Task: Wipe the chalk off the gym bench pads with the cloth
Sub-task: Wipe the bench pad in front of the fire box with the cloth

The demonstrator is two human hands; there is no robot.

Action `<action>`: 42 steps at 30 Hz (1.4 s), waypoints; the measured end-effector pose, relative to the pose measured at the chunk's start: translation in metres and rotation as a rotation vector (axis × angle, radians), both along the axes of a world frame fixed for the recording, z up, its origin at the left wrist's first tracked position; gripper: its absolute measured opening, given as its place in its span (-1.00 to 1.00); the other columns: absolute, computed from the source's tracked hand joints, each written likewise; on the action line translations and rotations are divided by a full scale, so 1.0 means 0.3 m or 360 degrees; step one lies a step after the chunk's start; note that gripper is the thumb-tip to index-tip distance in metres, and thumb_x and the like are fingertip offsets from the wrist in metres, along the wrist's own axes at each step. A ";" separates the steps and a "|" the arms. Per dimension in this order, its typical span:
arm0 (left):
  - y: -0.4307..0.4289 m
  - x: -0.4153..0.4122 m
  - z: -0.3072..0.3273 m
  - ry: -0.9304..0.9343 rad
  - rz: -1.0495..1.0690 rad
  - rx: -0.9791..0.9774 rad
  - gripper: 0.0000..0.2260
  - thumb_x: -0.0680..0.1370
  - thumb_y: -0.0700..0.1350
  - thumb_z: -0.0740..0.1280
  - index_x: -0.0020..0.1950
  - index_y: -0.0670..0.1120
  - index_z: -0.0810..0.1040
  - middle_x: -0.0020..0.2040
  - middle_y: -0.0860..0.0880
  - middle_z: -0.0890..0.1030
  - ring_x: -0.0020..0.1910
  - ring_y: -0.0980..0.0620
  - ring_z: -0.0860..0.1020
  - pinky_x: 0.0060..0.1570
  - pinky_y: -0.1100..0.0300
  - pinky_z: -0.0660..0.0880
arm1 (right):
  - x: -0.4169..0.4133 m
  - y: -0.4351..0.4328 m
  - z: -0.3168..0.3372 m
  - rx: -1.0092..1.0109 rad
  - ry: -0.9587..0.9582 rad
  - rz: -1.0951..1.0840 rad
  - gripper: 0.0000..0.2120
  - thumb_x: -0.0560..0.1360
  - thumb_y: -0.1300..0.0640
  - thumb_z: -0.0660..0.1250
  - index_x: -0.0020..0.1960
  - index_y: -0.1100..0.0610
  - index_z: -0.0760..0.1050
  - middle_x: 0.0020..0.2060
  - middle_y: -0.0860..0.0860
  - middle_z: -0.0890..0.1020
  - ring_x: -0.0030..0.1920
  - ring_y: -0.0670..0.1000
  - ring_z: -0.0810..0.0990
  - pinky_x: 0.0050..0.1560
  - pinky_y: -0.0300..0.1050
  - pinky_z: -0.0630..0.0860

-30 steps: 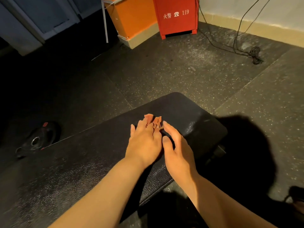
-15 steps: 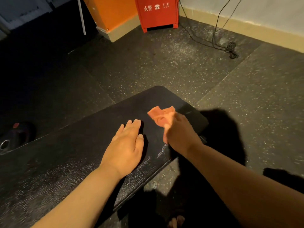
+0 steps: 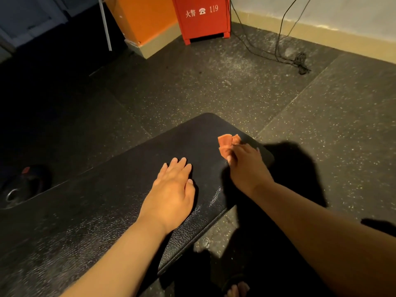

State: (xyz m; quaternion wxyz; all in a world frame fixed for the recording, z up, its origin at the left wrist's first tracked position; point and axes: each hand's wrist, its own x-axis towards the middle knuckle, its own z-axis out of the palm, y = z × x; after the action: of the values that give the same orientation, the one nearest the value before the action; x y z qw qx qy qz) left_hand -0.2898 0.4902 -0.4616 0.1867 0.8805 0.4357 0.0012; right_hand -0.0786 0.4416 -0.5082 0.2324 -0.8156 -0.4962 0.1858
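A long black bench pad (image 3: 102, 211) runs from the lower left to a rounded end at the centre, its cracked surface dusted with pale chalk on the near left. My left hand (image 3: 171, 189) lies flat on the pad, fingers straight and together. A small orange cloth (image 3: 226, 144) sticks out beyond the fingers of my right hand (image 3: 246, 166), which grips it near the pad's right end, in shadow.
Speckled rubber floor surrounds the bench. A red fire cabinet (image 3: 203, 18) and an orange box (image 3: 145, 22) stand at the back. Black cables (image 3: 300, 61) trail along the wall. A weight plate (image 3: 19, 189) lies on the floor at left. A sandalled foot (image 3: 236, 289) shows at the bottom edge.
The cloth passed from under my left hand into my right hand, which carried it right toward the pad's end. My left hand settled flat on the pad.
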 end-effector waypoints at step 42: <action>0.025 0.132 0.001 0.0166 -0.0180 0.0157 -0.51 0.67 -0.05 0.00 0.63 0.01 0.11 0.63 0.10 0.07 0.61 0.12 -0.10 0.51 0.24 -0.27 | -0.060 -0.054 0.007 0.0066 0.0186 0.0460 -0.54 0.58 0.24 0.17 0.48 0.19 0.37 0.42 0.11 0.42 0.45 0.13 0.32 0.53 -0.06 0.15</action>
State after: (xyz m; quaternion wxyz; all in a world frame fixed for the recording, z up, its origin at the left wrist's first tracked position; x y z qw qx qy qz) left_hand -0.2502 0.4977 -0.4614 0.1200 0.9107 0.3938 -0.0338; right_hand -0.0966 0.4254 -0.5063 0.2483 -0.7185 -0.5979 0.2542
